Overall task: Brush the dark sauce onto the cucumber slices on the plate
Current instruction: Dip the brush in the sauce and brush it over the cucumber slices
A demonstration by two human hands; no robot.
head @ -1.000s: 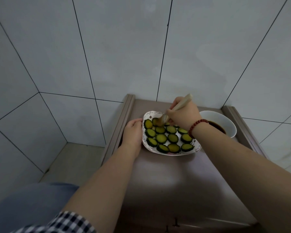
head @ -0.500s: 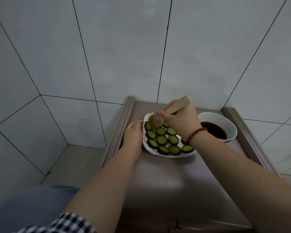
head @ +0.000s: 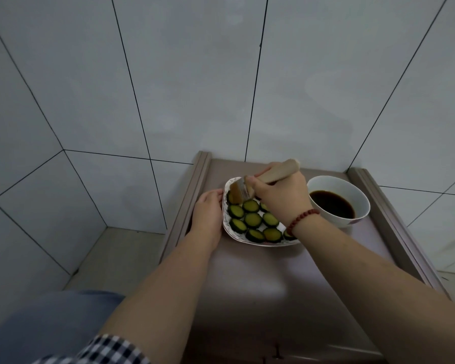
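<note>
Lower left of the frame, my checked sleeve (head: 108, 349) and bare forearm run up toward centre, where my left hand (head: 208, 215) rests against the left rim of the plate (head: 227, 229); its fingers (head: 216, 195) lie together along the edge, steadying it rather than gripping it.

On the plate, just left of centre on the brown bench (head: 260, 285), sit the cucumber slices (head: 252, 219) in close rows. In the last second the pastry brush (head: 241, 192) has travelled from the middle of the far row to the plate's upper-left corner, and its sauce-browned bristles now touch the slice there. I read that as the far row nearly coated, with the near rows likely next.

My right hand (head: 281, 199) arches over the plate's right half, wrist bent down, fingers (head: 255, 183) clamped around the brush's pale wooden handle, which angles up and right. A red bead bracelet (head: 301, 219) circles the wrist.

Right of centre, the white bowl (head: 357, 195) of dark sauce (head: 331, 204) stands just beside the plate, within easy reach for a reload.
</note>
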